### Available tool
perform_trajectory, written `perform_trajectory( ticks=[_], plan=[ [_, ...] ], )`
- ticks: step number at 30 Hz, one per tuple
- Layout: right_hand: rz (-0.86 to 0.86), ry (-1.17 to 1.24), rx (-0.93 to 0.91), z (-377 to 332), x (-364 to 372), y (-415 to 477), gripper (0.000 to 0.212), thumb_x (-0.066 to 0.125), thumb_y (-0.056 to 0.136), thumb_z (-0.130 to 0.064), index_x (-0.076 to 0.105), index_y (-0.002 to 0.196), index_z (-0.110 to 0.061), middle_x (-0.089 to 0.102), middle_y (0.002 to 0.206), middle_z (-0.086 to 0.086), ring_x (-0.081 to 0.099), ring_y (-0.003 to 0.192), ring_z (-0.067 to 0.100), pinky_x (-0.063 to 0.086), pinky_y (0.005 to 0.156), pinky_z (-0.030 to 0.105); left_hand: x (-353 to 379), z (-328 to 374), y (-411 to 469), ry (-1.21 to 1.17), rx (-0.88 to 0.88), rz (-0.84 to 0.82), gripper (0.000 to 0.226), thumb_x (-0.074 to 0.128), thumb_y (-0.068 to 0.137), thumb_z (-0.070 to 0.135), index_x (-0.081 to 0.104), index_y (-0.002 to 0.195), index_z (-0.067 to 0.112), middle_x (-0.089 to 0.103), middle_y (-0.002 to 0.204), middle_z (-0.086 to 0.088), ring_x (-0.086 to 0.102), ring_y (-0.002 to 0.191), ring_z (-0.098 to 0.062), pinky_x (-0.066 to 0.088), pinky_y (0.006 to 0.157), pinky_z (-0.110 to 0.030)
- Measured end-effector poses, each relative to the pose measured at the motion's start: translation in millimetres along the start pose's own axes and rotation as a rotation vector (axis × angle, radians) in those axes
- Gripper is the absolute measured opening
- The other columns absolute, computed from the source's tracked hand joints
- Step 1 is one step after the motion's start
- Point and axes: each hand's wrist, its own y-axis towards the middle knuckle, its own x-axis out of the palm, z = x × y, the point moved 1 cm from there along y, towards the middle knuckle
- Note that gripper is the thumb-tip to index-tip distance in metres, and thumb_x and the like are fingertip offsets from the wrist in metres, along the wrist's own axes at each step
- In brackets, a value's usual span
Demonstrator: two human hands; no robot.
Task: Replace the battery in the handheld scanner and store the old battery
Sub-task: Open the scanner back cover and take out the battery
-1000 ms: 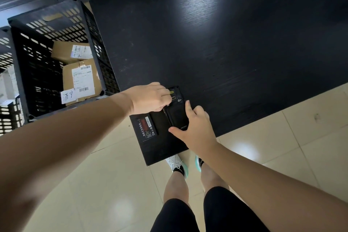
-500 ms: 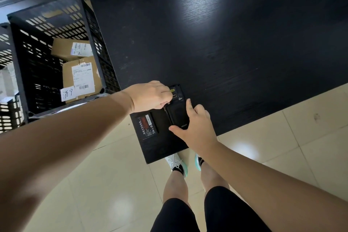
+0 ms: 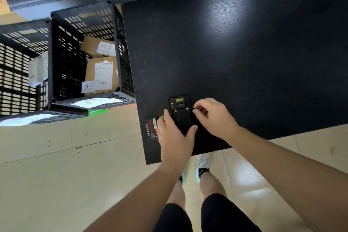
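1 scanner (image 3: 180, 111) | 1 battery (image 3: 151, 129) | 2 hands: left (image 3: 174, 137), right (image 3: 214, 117) | 2 crates (image 3: 116, 47)

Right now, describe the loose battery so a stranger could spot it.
On the black table, go to the near left corner. The battery lies flat left of the scanner, partly under the left hand; its red-and-white label sets it apart.

A black wood-grain desk (image 3: 244, 52) filled the upper right, glare on its top. Cream floor tiles (image 3: 66, 175) spread below; black slatted crates (image 3: 62, 58) stood upper left.
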Motion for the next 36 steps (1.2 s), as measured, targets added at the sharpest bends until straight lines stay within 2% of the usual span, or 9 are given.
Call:
perform_trajectory(
  ticks=[5, 7, 10, 13, 19, 22, 28, 33, 36],
  plan=[
    [-0.139, -0.070, -0.186, 2.1, -0.5, 18.2, 0.012, 0.062, 0.094, -0.020, 0.069, 0.102, -0.015, 0.060, 0.101, -0.004, 0.051, 0.079, 0.003, 0.038, 0.067, 0.006, 18.0, 3.4, -1.9, -0.015, -0.134, 0.033, 0.100, 0.074, 0.080, 0.048, 0.017, 0.153, 0.010, 0.029, 0.149, -0.008, 0.028, 0.139, -0.028, 0.033, 0.114, -0.043],
    [-0.153, -0.061, -0.222, 3.4, -0.9, 22.2, 0.010, 0.063, 0.093, -0.018, 0.069, 0.099, -0.014, 0.059, 0.097, -0.005, 0.052, 0.074, 0.006, 0.038, 0.066, 0.010, 21.1, 1.5, -2.3, -0.005, -0.146, 0.034, 0.098, 0.073, 0.081, 0.047, 0.018, 0.153, 0.011, 0.032, 0.147, -0.007, 0.030, 0.137, -0.027, 0.033, 0.113, -0.042],
    [-0.199, -0.095, -0.268, 5.2, -3.0, 28.1, 0.008, 0.061, 0.094, -0.018, 0.068, 0.098, -0.015, 0.057, 0.095, -0.004, 0.056, 0.074, 0.013, 0.047, 0.067, 0.025, 23.7, 1.9, -3.3, -0.002, -0.155, 0.036, 0.094, 0.071, 0.082, 0.047, 0.021, 0.153, 0.012, 0.034, 0.144, -0.005, 0.032, 0.134, -0.026, 0.035, 0.111, -0.041],
    [-0.245, -0.157, -0.307, 6.6, -6.8, 33.6, 0.007, 0.059, 0.095, -0.019, 0.065, 0.096, -0.016, 0.056, 0.095, -0.002, 0.055, 0.074, 0.015, 0.049, 0.066, 0.031, 24.8, 3.9, -4.3, 0.011, -0.165, 0.040, 0.093, 0.069, 0.084, 0.048, 0.019, 0.154, 0.013, 0.035, 0.143, -0.005, 0.032, 0.132, -0.025, 0.035, 0.109, -0.038],
    [-0.285, -0.195, -0.410, 8.5, -10.6, 39.6, 0.007, 0.057, 0.094, -0.016, 0.064, 0.094, -0.013, 0.053, 0.092, -0.001, 0.052, 0.071, 0.015, 0.047, 0.062, 0.033, 25.9, 6.5, -4.6, 0.029, -0.186, 0.043, 0.093, 0.066, 0.085, 0.048, 0.017, 0.155, 0.012, 0.035, 0.139, -0.005, 0.031, 0.128, -0.024, 0.035, 0.107, -0.036],
    [-0.297, -0.231, -0.476, 10.4, -12.8, 43.0, 0.013, 0.054, 0.097, -0.019, 0.065, 0.098, -0.013, 0.058, 0.097, 0.001, 0.057, 0.076, 0.018, 0.053, 0.064, 0.039, 26.3, 7.4, -4.2, 0.038, -0.191, 0.047, 0.094, 0.066, 0.085, 0.049, 0.017, 0.155, 0.011, 0.036, 0.137, -0.005, 0.032, 0.127, -0.024, 0.036, 0.106, -0.036],
    [-0.354, -0.311, -0.593, 8.5, -18.3, 50.8, 0.025, 0.048, 0.098, -0.023, 0.068, 0.105, -0.010, 0.062, 0.106, 0.006, 0.061, 0.087, 0.022, 0.054, 0.071, 0.039, 26.1, 7.3, -2.9, 0.058, -0.198, 0.050, 0.093, 0.066, 0.084, 0.050, 0.019, 0.155, 0.011, 0.038, 0.135, -0.005, 0.034, 0.126, -0.025, 0.037, 0.106, -0.038],
    [-0.373, -0.334, -0.643, 9.7, -19.8, 55.4, 0.023, 0.049, 0.098, -0.021, 0.067, 0.106, -0.012, 0.062, 0.106, 0.004, 0.060, 0.089, 0.020, 0.052, 0.068, 0.034, 27.8, 5.8, -1.9, 0.054, -0.201, 0.056, 0.094, 0.067, 0.083, 0.050, 0.020, 0.155, 0.012, 0.038, 0.135, -0.004, 0.034, 0.125, -0.025, 0.036, 0.106, -0.038],
    [-0.387, -0.375, -0.698, 10.0, -16.8, 61.0, 0.010, 0.055, 0.094, -0.015, 0.064, 0.094, -0.012, 0.062, 0.098, 0.003, 0.058, 0.082, 0.021, 0.049, 0.061, 0.034, 28.4, 4.3, -1.0, 0.057, -0.197, 0.059, 0.094, 0.067, 0.083, 0.051, 0.021, 0.154, 0.013, 0.039, 0.134, -0.004, 0.035, 0.125, -0.025, 0.037, 0.106, -0.038]
  ],
)
